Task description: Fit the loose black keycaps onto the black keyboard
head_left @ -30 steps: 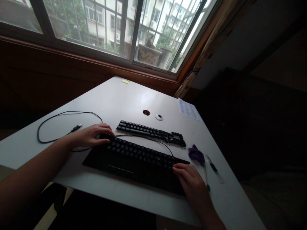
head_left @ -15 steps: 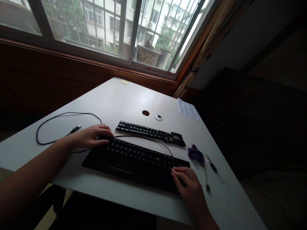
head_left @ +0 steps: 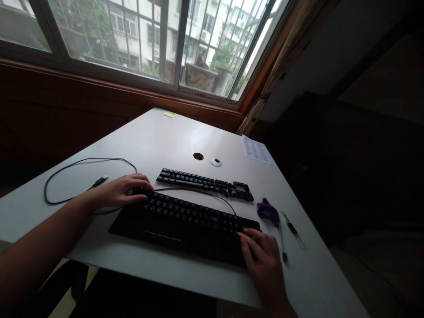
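A black keyboard [head_left: 165, 229] lies on the white desk in front of me, with keycaps showing on its far rows. My left hand [head_left: 134, 189] grips its far left corner, fingers over the back edge and thumb on the near side. At the right part of the keyboard is my right hand [head_left: 261, 249], its fingers bent and pinched together at the keys. Anything between those fingertips is too small and dark to make out. Just behind the keyboard, a group of loose black keycaps [head_left: 205, 183] is laid out in rows.
A black cable [head_left: 82, 159] loops on the left, ending in a USB plug [head_left: 100, 180]. To the right are a purple cloth [head_left: 268, 212], a thin brush [head_left: 284, 249] and a wire keycap puller [head_left: 293, 229]. Farther back lie paper [head_left: 256, 150], a desk hole [head_left: 198, 156] and its cover [head_left: 216, 162].
My right hand's fingers have shifted slightly at the keys. My left hand stays on the keyboard's corner. The whole view has drifted a little.
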### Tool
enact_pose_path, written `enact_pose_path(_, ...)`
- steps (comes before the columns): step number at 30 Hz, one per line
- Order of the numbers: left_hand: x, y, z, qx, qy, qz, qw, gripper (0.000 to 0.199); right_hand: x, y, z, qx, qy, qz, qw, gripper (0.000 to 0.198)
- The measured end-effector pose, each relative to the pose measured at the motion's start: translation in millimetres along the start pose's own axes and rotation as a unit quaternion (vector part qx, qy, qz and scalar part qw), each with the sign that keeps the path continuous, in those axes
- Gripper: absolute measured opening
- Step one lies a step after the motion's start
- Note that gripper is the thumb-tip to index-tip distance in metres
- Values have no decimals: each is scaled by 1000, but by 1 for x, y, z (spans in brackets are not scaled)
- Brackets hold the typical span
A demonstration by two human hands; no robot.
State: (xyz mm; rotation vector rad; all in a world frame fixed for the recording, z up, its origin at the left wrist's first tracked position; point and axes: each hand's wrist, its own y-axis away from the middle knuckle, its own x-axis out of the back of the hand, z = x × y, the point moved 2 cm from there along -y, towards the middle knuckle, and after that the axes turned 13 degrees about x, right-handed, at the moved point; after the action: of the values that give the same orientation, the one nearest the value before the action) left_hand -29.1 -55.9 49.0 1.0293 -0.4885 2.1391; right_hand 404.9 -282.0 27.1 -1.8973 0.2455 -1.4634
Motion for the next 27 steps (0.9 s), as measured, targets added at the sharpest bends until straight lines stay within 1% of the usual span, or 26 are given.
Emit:
enact_pose_path(7, 0, 1, 0, -3, -6, 5, 1000, 27, -1, 3, 1, 27, 21, -2, 999, 21)
enact_pose_path(12, -1, 0, -4, -3, 2, 3, 1000, 28, 1, 0, -1, 34, 35, 12, 999, 20)
enact_pose_path(20, 1, 1, -1, -4, 3, 4, 1000, 28, 1, -2, 2, 15, -12, 4, 1000, 19)
enact_pose_path(22, 1, 1, -1, -4, 5, 6, 1000, 28, 6, -2, 7, 2, -20, 23, 1000, 19)
enact_pose_path(25, 1, 1, -2, -2, 5, 7, 1000, 28, 16, -1, 20, -41, 9, 87, 995, 19)
enact_pose_path(27, 0, 1, -2, -2, 6, 8, 1000, 28, 20, -3, 29, -58, 31, 99, 993, 20)
